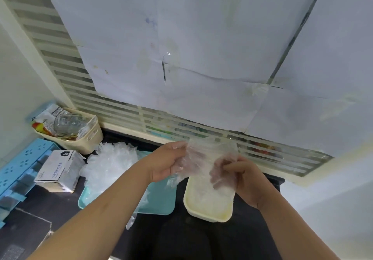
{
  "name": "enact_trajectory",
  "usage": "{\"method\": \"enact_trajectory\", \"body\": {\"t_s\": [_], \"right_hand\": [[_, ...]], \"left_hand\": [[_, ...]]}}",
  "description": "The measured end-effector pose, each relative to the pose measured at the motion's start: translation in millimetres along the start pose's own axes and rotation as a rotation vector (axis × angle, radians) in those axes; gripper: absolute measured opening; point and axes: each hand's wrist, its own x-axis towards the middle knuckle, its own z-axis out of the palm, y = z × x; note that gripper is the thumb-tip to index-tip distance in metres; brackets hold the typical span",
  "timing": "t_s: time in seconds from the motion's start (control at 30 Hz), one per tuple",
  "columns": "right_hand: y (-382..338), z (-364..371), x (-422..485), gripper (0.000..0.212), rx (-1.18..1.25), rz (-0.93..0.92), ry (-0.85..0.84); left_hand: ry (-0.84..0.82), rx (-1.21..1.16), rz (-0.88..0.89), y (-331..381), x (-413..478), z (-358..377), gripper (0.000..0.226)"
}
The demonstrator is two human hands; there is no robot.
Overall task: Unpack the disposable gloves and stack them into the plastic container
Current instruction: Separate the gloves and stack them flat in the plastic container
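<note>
Our forearms reach in from the near edge over the dark counter (60,203). At the left sits a torn cardboard box (58,171), then a heap of loose gloves (109,165) lying partly on a teal tray (161,199). Our left hand (167,161) pinches one edge of a clear glove (203,159), held just above the cream plastic container (186,199) of stacked gloves. Our right hand (248,181) grips the other edge, fingers curled.

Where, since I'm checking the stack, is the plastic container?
Head view, right of centre: the plastic container sits on the dark counter, right of the teal tray, beneath the right hand holding a glove.
</note>
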Motion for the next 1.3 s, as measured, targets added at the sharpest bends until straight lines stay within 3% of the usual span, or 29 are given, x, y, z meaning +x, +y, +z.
{"method": "enact_trajectory", "body": {"t_s": [0.1,0.17,0.23,0.33,0.43,0.5,0.63,0.83,0.9,0.93,1.03,1.13,1.3], "right_hand": [[7,-16,-14,0.013,0.052,0.007,0.168],[10,-26,-21,0.009,0.045,-0.003,0.221],[12,-32,-27,0.005,0.024,0.039,0.243],[21,-43,-27,0.029,-0.055,0.091,0.293],[34,-51,-19,0.03,-0.17,0.081,0.417],[39,-55,-11,0.026,-0.194,0.088,0.487],[44,-59,8,0.022,-0.139,0.168,0.47],[61,-62,56,0.018,-0.194,0.282,0.476],[66,-61,73,0.016,-0.183,0.306,0.472],[68,-62,81,0.015,-0.188,0.319,0.477],[71,-64,97,0.018,-0.218,0.378,0.487],[69,-67,93,0.023,-0.322,0.346,0.553],[64,-71,62,0.031,-0.669,0.021,0.649]], "left_hand": [[-0.269,-0.038,-0.016,11,1,20,0.034],[-0.337,0.035,-0.03,14,10,35,0.032],[-0.21,0.195,-0.07,8,27,50,0.025],[0.015,0.429,-0.064,-13,62,65,0.027],[0.181,0.472,0.009,-33,86,77,0.025],[0.271,0.495,0.006,-48,104,76,0.04],[0.331,0.426,-0.003,-68,129,62,0.048],[0.722,0.583,0.38,-33,91,47,0.025],[0.63,0.702,0.517,-31,67,56,0.02],[0.489,0.806,0.55,-37,58,64,0.02],[0.127,1.193,0.382,-68,50,83,0.05],[0.096,1.364,0.154,-92,65,89,0.076],[0.053,1.561,-0.005,-122,93,92,0.096]]}}
